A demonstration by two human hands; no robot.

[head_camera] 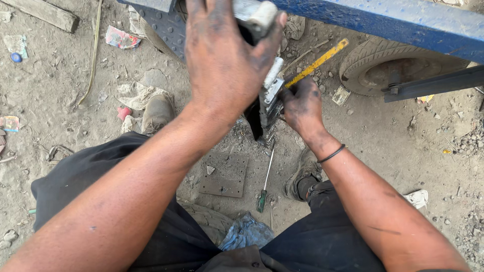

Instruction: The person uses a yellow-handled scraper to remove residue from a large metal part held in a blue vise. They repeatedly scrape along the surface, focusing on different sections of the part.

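The left hand (224, 60), blackened with grease, wraps over the top of a tall grey ribbed metal block (268, 95), its grip pressed tight around the block's upper end with the thumb hooked across the pale top edge. The block stands upright on the dusty dirt ground (393, 146) between the person's knees, just in front of a blue-painted metal frame (403, 22). The right hand (302, 107), a thin black band on its wrist, has its grip closed around a long yellow-handled tool (317, 63), whose shaft slants up and to the right while its lower end meets the block's side. Below the block a flat dark square metal plate (225, 174) lies on the ground, and just beside it a green-handled screwdriver (265, 181). A worn black rubber tyre (388, 65) sits under the frame, to the right.
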